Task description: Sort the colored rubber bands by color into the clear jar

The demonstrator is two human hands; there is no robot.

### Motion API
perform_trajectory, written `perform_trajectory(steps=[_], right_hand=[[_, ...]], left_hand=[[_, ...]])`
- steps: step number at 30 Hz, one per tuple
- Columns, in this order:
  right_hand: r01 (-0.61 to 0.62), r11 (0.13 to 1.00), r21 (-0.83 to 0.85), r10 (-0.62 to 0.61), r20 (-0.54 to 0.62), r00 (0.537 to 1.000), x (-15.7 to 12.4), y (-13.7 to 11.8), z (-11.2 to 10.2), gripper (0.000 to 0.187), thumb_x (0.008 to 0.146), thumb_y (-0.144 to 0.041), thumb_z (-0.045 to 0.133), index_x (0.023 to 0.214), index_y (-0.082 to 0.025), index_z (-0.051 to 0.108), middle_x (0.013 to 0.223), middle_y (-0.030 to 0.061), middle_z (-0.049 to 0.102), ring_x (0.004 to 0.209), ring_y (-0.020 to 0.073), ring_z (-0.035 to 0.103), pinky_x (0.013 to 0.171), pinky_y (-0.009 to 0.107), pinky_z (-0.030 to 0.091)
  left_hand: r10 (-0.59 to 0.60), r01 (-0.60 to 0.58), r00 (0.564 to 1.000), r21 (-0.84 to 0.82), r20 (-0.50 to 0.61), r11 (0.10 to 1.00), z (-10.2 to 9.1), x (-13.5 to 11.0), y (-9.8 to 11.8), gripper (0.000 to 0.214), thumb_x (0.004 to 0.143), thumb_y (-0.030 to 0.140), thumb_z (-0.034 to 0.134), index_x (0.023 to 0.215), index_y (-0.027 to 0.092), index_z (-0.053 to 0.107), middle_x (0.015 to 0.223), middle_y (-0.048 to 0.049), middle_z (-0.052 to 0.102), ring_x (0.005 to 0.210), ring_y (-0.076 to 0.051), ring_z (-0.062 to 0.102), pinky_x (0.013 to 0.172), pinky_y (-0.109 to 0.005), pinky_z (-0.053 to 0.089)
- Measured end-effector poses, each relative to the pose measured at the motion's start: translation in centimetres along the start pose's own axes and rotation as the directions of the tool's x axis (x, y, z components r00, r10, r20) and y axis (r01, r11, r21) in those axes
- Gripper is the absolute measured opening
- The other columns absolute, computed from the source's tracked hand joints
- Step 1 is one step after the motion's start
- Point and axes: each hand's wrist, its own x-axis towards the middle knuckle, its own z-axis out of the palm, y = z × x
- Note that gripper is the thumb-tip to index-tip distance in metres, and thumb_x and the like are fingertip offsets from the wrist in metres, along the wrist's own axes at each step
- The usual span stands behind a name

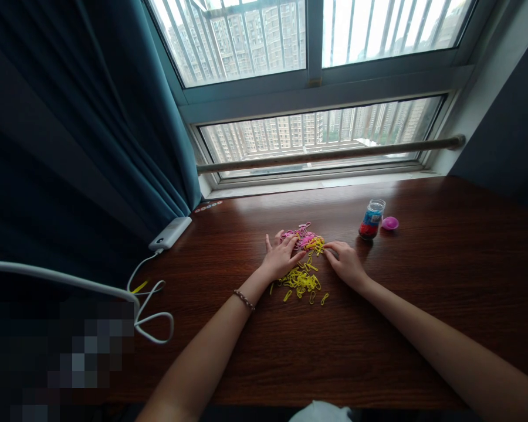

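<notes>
A heap of small loops lies on the dark wooden table: yellow ones nearer me, pink ones farther back. My left hand rests on the heap with fingers spread, touching the pink loops. My right hand sits at the heap's right edge, fingertips curled together close to some yellow loops; whether it pinches one is too small to tell.
A small clear jar with red and blue contents stands to the right, its pink lid beside it. A white power bank with a looping white cable lies at the left. A teal curtain and a window lie behind.
</notes>
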Motion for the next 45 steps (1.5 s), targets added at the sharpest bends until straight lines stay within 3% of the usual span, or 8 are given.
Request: perform_trajectory(steps=[4, 11, 19, 26, 36, 45], right_hand=[[0.038, 0.999, -0.013, -0.037, 0.013, 0.999, -0.06, 0.20, 0.23, 0.020, 0.080, -0.019, 0.048, 0.088, -0.018, 0.066, 0.094, 0.0060, 0.065, 0.091, 0.0202, 0.054, 0.085, 0.034, 0.041], [0.042, 0.998, -0.050, -0.040, 0.029, 0.999, -0.07, 0.51, 0.51, 0.023, 0.080, -0.017, 0.045, 0.085, -0.017, 0.068, 0.093, 0.0076, 0.065, 0.092, 0.0205, 0.054, 0.086, 0.035, 0.041], [-0.004, 1.000, -0.015, 0.003, -0.026, 1.000, -0.05, 0.62, 0.52, 0.026, 0.081, -0.016, 0.042, 0.088, -0.014, 0.067, 0.094, 0.0094, 0.064, 0.090, 0.0200, 0.054, 0.086, 0.034, 0.043], [0.056, 0.997, -0.056, -0.054, 0.035, 0.998, -0.03, 0.40, 0.34, 0.024, 0.080, -0.015, 0.045, 0.082, -0.018, 0.069, 0.093, 0.0065, 0.065, 0.093, 0.0206, 0.053, 0.087, 0.034, 0.041], [0.061, 0.997, -0.055, -0.059, 0.025, 0.998, -0.09, 0.38, 0.38, 0.024, 0.080, -0.015, 0.045, 0.084, -0.017, 0.068, 0.094, 0.0070, 0.065, 0.093, 0.0205, 0.052, 0.087, 0.035, 0.041], [0.053, 0.998, -0.033, -0.053, 0.014, 0.999, -0.08, 0.38, 0.27, 0.026, 0.081, -0.016, 0.043, 0.084, -0.017, 0.068, 0.093, 0.0080, 0.065, 0.093, 0.0212, 0.054, 0.086, 0.037, 0.042]], left_hand=[[0.027, -0.026, 0.999, 0.009, -0.030, 1.000, 0.04, -0.02, 0.03, 0.057, 0.082, 0.060, 0.023, 0.127, 0.029, 0.036, 0.135, -0.0014, 0.038, 0.129, -0.029, 0.014, 0.100, -0.062, -0.006], [0.050, -0.050, 0.999, 0.019, -0.014, 0.999, 0.15, 0.07, -0.10, 0.050, 0.082, 0.060, 0.025, 0.124, 0.038, 0.039, 0.135, 0.0022, 0.037, 0.129, -0.031, 0.014, 0.096, -0.066, -0.007], [0.073, -0.073, 0.996, 0.015, -0.042, 0.997, 0.24, 0.02, -0.17, 0.056, 0.083, 0.058, 0.024, 0.128, 0.028, 0.037, 0.133, -0.0020, 0.041, 0.129, -0.030, 0.016, 0.099, -0.064, -0.006], [0.086, -0.085, 0.994, 0.011, -0.065, 0.996, 0.06, -0.03, -0.03, 0.059, 0.083, 0.058, 0.024, 0.128, 0.022, 0.037, 0.133, -0.0050, 0.040, 0.127, -0.029, 0.019, 0.101, -0.060, -0.002], [0.041, -0.041, 0.999, 0.012, 0.018, 0.999, -0.01, 0.18, 0.04, 0.056, 0.082, 0.060, 0.023, 0.128, 0.031, 0.035, 0.136, -0.0016, 0.036, 0.129, -0.030, 0.015, 0.099, -0.064, 0.000], [0.079, -0.079, 0.995, -0.005, -0.060, 0.997, 0.14, 0.16, -0.08, 0.058, 0.082, 0.056, 0.032, 0.128, 0.021, 0.037, 0.133, -0.0081, 0.040, 0.127, -0.027, 0.022, 0.102, -0.059, 0.006]])
